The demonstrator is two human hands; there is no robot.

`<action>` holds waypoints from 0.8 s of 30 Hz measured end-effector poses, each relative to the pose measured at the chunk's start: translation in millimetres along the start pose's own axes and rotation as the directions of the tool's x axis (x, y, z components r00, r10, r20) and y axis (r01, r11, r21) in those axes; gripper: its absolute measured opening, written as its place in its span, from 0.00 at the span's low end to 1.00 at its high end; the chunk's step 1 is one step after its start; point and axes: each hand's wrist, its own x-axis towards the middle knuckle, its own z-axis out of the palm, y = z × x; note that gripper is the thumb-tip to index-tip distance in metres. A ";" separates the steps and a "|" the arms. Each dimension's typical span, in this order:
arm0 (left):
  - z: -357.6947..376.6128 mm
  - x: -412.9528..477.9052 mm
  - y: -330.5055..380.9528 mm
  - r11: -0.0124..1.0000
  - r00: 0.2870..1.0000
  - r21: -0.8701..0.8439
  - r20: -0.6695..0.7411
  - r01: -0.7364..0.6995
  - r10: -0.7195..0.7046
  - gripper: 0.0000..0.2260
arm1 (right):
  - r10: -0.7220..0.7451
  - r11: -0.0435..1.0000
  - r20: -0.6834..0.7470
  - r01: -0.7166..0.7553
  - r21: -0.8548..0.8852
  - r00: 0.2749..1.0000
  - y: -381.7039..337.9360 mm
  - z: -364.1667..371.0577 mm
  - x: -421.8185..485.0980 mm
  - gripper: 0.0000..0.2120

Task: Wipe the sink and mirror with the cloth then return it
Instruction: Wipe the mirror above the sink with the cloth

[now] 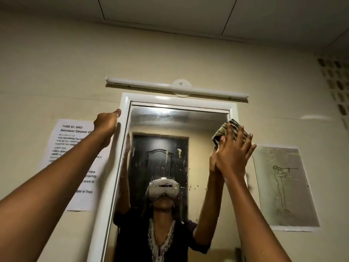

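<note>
Mirror [160,125]: one — two yellowish smears.
Cloth [229,132]: one, striped; your right hand [233,154] presses it flat, fingers spread.
Left hand [106,121]: curled on the frame [123,118] (white).
Wall sheets: two.

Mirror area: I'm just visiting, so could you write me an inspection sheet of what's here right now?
Surface: mirror in a white frame; yellowish splatters and dark specks on the glass near its middle; streaky near the top.
Job's things: striped cloth pressed at the mirror's upper right; sink not in view.
Clutter: nothing seen.
Grippers: right hand flat against the cloth, fingers spread; left hand on the frame's upper left edge.
Cables: nothing seen.
Surroundings: light bar above the mirror; printed task sheet on the wall to the left; line drawing of a figure to the right; dark door reflected in the glass.
</note>
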 end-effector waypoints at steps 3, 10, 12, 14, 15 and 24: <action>-6.8 12.5 -7.8 0.999 0.997 -0.023 0.060 0.039 -0.038 0.33 | 0.176 0.983 -0.002 -0.176 0.049 0.984 -24.9 5.2 -28.8 0.24; -8.6 -26.3 7.8 0.996 0.987 -0.035 0.140 0.086 -0.080 0.23 | -0.133 0.971 0.174 0.093 0.222 0.976 -149.3 22.8 -55.8 0.27; -11.1 -26.8 6.4 0.993 0.981 -0.052 0.168 0.103 -0.093 0.24 | -0.377 0.906 0.245 0.301 0.298 0.893 -192.7 25.5 -78.7 0.27; -18.7 -22.5 -0.4 0.992 0.978 -0.021 0.174 0.121 -0.115 0.29 | -0.504 0.849 0.275 0.412 0.331 0.818 -219.5 29.4 -109.0 0.26; -23.6 -18.3 -7.2 0.991 0.979 0.021 0.152 0.135 -0.136 0.32 | -0.532 0.834 0.283 0.436 0.337 0.798 -224.4 31.4 -121.7 0.25; -21.7 -45.2 -39.5 0.966 0.998 0.259 -0.059 0.021 -0.006 0.13 | -0.517 0.856 0.238 0.502 0.124 0.822 -104.1 21.6 -94.3 0.25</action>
